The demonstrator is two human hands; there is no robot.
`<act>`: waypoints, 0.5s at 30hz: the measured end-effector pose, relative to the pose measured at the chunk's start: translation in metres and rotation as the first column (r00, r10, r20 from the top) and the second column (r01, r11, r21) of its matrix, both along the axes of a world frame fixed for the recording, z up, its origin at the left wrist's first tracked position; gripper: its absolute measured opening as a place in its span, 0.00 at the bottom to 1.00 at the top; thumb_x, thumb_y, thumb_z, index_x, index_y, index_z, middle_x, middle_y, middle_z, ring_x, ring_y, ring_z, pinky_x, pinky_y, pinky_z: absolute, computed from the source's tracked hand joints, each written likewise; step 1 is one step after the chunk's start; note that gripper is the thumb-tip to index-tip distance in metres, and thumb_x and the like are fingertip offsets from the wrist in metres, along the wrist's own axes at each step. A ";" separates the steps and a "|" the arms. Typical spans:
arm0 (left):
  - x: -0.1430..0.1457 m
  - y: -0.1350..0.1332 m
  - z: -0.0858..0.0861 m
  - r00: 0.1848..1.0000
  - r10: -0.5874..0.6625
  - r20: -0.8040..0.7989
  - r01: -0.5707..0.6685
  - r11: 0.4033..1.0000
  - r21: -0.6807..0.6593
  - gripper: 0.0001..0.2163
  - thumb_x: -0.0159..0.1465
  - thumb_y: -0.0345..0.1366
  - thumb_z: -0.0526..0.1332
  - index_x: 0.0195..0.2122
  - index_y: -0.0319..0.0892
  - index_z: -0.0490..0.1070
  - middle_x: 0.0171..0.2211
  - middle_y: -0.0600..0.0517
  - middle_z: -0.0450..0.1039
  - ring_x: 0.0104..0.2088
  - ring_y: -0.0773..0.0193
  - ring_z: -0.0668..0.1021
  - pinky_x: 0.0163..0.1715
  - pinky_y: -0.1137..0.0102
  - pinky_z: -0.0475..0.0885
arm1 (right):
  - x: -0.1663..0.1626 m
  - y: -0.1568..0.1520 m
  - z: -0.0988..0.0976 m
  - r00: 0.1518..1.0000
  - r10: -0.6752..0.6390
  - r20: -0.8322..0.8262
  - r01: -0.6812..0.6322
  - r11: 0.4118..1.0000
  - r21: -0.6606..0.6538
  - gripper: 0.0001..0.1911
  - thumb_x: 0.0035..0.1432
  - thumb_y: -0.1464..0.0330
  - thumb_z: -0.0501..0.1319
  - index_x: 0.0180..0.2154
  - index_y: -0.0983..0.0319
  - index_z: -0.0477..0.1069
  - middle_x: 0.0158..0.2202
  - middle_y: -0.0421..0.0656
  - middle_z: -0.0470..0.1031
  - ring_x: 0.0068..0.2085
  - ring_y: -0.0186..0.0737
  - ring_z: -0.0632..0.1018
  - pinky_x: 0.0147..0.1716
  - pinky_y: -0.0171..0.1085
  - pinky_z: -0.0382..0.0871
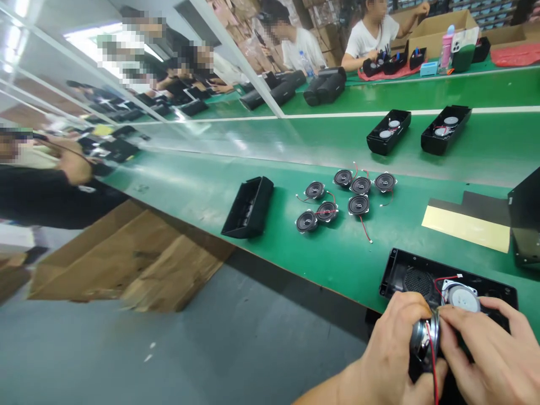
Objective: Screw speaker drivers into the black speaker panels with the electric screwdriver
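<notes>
My left hand [390, 349] grips a small round speaker driver [425, 339] with a red wire, held on edge at the near edge of the green bench. My right hand [489, 349] pinches the same driver from the right side. Just behind my hands lies an open black speaker housing [411, 275] with one silver-backed driver [462, 297] seated in its right half and an empty round grille on the left.
Several loose drivers [341, 197] with red wires lie mid-bench. An empty black housing [248, 207] stands to their left. Two housings with drivers [388, 132] sit on the far belt. A yellow and black sheet [466, 225] lies right. Other people work along the line.
</notes>
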State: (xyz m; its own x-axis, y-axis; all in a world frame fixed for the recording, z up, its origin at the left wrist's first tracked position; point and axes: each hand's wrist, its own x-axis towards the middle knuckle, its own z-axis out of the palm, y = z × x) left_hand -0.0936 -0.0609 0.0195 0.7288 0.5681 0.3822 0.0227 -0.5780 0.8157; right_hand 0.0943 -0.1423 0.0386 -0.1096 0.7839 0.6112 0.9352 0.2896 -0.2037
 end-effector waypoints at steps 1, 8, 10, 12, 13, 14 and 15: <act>-0.001 0.000 0.002 1.000 -0.010 -0.007 0.010 1.000 0.011 0.22 0.65 0.35 0.64 0.59 0.43 0.61 0.48 0.42 0.70 0.48 0.51 0.76 0.48 0.56 0.76 | -0.002 0.002 0.000 0.999 -0.004 -0.035 0.004 1.000 0.002 0.04 0.69 0.72 0.63 0.43 0.61 0.76 0.40 0.37 0.80 0.34 0.29 0.79 0.47 0.37 0.72; -0.006 0.000 0.008 0.989 -0.072 0.132 0.107 0.953 -0.282 0.21 0.69 0.46 0.64 0.58 0.43 0.63 0.50 0.42 0.68 0.50 0.52 0.75 0.51 0.57 0.74 | -0.010 0.014 0.003 0.944 0.052 -0.327 -0.054 0.999 0.000 0.06 0.68 0.77 0.57 0.41 0.60 0.67 0.31 0.35 0.74 0.32 0.29 0.74 0.37 0.32 0.69; -0.006 -0.002 0.009 0.983 -0.058 0.172 0.127 0.898 -0.422 0.22 0.71 0.51 0.62 0.57 0.42 0.64 0.50 0.43 0.67 0.50 0.53 0.73 0.52 0.57 0.72 | -0.010 0.012 0.002 0.923 0.054 -0.381 -0.054 0.998 0.009 0.07 0.68 0.77 0.56 0.40 0.60 0.65 0.30 0.35 0.72 0.34 0.30 0.75 0.40 0.31 0.70; -0.005 -0.003 0.011 0.980 -0.063 0.189 0.153 0.844 -0.514 0.23 0.72 0.56 0.60 0.56 0.42 0.64 0.49 0.43 0.66 0.50 0.54 0.72 0.53 0.57 0.70 | -0.009 0.009 0.001 0.911 0.071 -0.406 -0.077 0.997 0.002 0.06 0.68 0.76 0.56 0.39 0.59 0.64 0.30 0.36 0.72 0.37 0.31 0.77 0.45 0.32 0.71; -0.005 -0.003 0.012 0.979 -0.068 0.192 0.163 0.827 -0.539 0.24 0.73 0.57 0.60 0.56 0.41 0.64 0.49 0.43 0.66 0.50 0.54 0.72 0.54 0.57 0.69 | -0.009 0.008 0.000 0.910 0.082 -0.407 -0.092 0.996 -0.005 0.06 0.68 0.76 0.56 0.39 0.59 0.64 0.31 0.36 0.72 0.39 0.32 0.79 0.48 0.32 0.72; -0.004 -0.003 0.013 0.979 -0.069 0.194 0.167 0.815 -0.554 0.24 0.73 0.57 0.59 0.56 0.41 0.64 0.49 0.43 0.66 0.50 0.54 0.72 0.54 0.57 0.68 | -0.008 0.008 0.000 0.906 0.082 -0.414 -0.094 0.996 -0.009 0.06 0.68 0.76 0.56 0.40 0.59 0.64 0.31 0.36 0.73 0.41 0.33 0.80 0.51 0.33 0.72; -0.004 -0.003 0.015 0.979 -0.070 0.192 0.169 0.807 -0.565 0.24 0.73 0.57 0.58 0.56 0.41 0.64 0.48 0.44 0.66 0.50 0.54 0.71 0.54 0.57 0.68 | -0.008 0.008 0.001 0.903 0.073 -0.423 -0.086 0.996 -0.011 0.06 0.68 0.76 0.56 0.40 0.59 0.64 0.32 0.37 0.74 0.43 0.34 0.81 0.52 0.33 0.72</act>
